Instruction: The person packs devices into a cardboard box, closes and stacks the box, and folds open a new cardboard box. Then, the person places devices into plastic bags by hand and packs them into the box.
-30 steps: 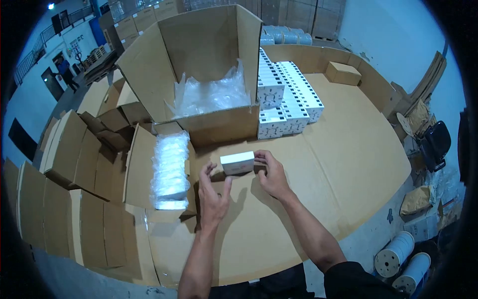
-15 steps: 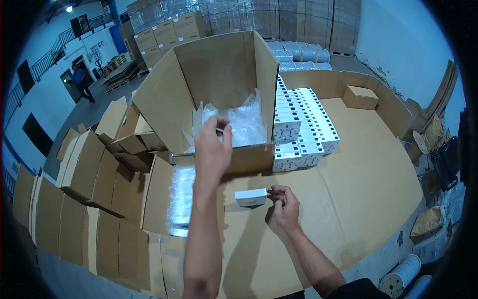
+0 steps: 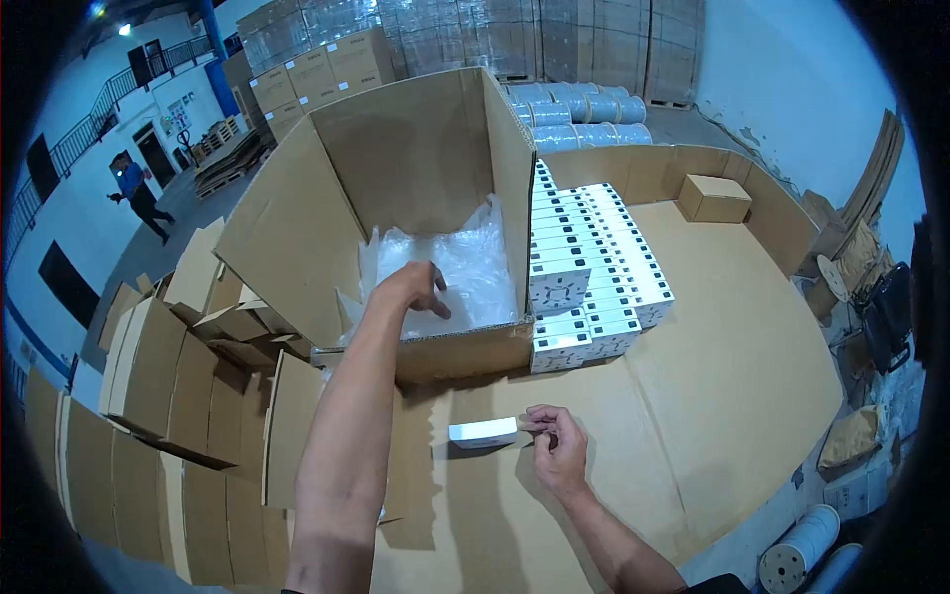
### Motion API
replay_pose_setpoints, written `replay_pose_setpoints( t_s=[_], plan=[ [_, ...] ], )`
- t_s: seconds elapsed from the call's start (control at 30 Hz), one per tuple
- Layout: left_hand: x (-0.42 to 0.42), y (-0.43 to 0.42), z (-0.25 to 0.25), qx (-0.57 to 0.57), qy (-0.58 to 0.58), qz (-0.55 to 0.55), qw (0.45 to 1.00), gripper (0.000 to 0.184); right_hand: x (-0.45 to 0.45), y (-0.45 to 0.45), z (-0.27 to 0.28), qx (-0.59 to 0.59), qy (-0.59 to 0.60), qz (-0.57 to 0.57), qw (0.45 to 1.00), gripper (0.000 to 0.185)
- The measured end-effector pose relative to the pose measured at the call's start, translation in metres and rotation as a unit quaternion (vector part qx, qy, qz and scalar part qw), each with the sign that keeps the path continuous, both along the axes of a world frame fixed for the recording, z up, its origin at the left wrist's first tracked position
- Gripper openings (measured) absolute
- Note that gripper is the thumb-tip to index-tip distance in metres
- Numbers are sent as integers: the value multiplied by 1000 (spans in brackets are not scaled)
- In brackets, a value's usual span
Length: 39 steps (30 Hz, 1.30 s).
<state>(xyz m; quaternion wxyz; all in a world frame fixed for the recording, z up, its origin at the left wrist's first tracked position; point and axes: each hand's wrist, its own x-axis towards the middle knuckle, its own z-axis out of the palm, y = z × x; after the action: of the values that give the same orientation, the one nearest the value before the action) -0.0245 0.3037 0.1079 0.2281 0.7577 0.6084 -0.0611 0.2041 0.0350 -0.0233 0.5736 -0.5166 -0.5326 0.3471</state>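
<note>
My left hand hangs over clear plastic bags inside a large open carton. Its fingers point down, somewhat apart, and nothing shows in them. On the cardboard-covered table lies a small white box, long side toward me. At its right end, my right hand pinches what looks like the box's end flap between thumb and fingers. Beside the large carton stand stacked white boxes with dark square marks on their edges.
Folded open cartons crowd the left side. A small closed brown carton sits at the table's far right corner, within a raised cardboard rim. Wrapped spools lie behind. A person walks in the left background.
My left hand has tipped down over the plastic bags, its fingers loosening from a curled pose. My right hand has closed at the white box's end. The camera view has shifted slightly.
</note>
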Motion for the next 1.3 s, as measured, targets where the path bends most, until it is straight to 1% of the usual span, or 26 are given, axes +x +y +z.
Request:
replay_pose_setpoints(
  t_s=[0.03,0.1,0.13,0.2,0.23,0.4,0.47,0.5,0.53,0.6,0.67,0.73,0.77,0.8,0.83,0.87,0.9,0.97,1.07,1.1,1.13,1.17,1.2,1.23,1.27,1.3],
  plan=[
    [-1,1,-2,-3,-1,-1,1000,74,0,0,2,-6,-4,-1,1000,32],
    [-4,4,1,53,-20,-14,998,55,1,0,3,-12,-9,-3,1000,32],
    [-6,5,6,52,-20,-14,998,55,1,0,4,-16,-15,2,1000,32],
    [-13,5,17,104,-42,-55,992,32,1,0,3,-19,-22,7,1000,32],
    [-18,3,21,127,-80,-73,986,19,1,0,1,-15,-21,8,1000,31],
    [-23,-19,62,167,-112,-11,979,13,1,1,-1,-6,-21,5,1000,31],
    [-26,-31,73,245,-183,5,952,15,2,1,-2,-3,-21,5,1000,30],
    [-27,-36,79,249,-200,34,947,14,3,1,-4,0,-22,5,1000,30],
    [-28,-42,83,252,-201,34,946,14,3,2,-7,-1,-14,6,1000,29],
    [-30,-60,92,297,-324,56,897,14,1,3,-12,0,-4,7,1000,29],
    [-29,-79,99,308,-339,66,886,15,2,4,-15,13,-9,-15,1000,25],
    [-22,-113,106,322,-399,114,851,16,3,2,-14,23,-7,-24,999,24],
    [-17,-132,107,323,-400,115,850,16,2,1,-13,31,-5,-33,999,22],
    [-11,-152,104,314,-441,115,833,16,2,2,-16,31,-6,-33,999,22],
    [-6,-171,97,304,-481,116,814,15,1,2,-18,28,25,-44,998,20],
    [-1,-192,89,300,-481,117,815,15,1,-2,-22,22,56,-56,997,19],
    [3,-213,78,302,-482,127,812,15,0,-8,-20,18,54,-58,997,19],
    [11,-249,53,301,-486,137,809,15,-1,-18,-13,-3,106,-35,994,14],
    [23,-303,16,250,-539,191,781,18,-1,-27,-10,8,118,-20,993,12],
    [23,-317,-2,229,-551,201,777,18,-3,-29,-7,33,127,-5,991,19],
    [22,-328,-22,207,-562,213,772,19,-1,-36,3,27,125,-6,992,19],
    [23,-337,-38,203,-562,215,772,19,1,-41,14,39,141,43,988,22],
    [25,-345,-53,171,-589,231,755,19,2,-45,25,50,158,94,982,26],
    [25,-353,-66,138,-612,249,737,19,0,-47,29,61,142,120,981,32],
    [25,-360,-77,135,-610,254,738,19,-1,-49,31,54,143,120,981,32],
    [25,-364,-86,130,-606,257,741,19,-1,-51,32,50,121,154,979,29]
  ],
)
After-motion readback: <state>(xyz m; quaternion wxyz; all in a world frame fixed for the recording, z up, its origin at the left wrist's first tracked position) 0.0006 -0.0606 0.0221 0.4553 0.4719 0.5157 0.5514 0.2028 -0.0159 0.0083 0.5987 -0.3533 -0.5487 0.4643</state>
